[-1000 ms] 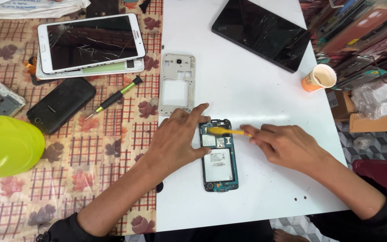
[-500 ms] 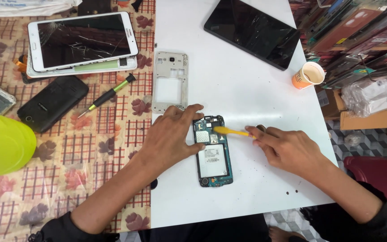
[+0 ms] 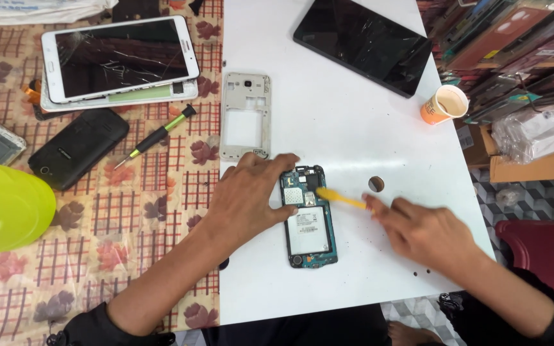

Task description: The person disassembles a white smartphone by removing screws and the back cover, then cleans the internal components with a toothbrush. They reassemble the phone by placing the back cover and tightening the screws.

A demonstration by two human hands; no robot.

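Note:
An opened phone (image 3: 309, 221) with its blue circuit board and white battery label showing lies on the white table (image 3: 328, 109). My left hand (image 3: 246, 195) rests on the phone's left edge and pins it down. My right hand (image 3: 426, 230) is to the right of the phone, shut on a thin yellow pry tool (image 3: 340, 199) whose tip touches the upper right part of the board. The phone's detached white middle frame (image 3: 245, 115) lies just above my left hand.
A black tablet (image 3: 363, 41) lies at the table's far side, an orange paper cup (image 3: 444, 104) at its right edge. On the patterned cloth to the left are a cracked white tablet (image 3: 120, 57), a black phone (image 3: 78, 147), a green-handled screwdriver (image 3: 154, 136) and a yellow-green rounded object (image 3: 4, 208).
The view shifted slightly. My right hand drew back to the right along the yellow tool, and its tip stays on the board. My left hand still holds the phone.

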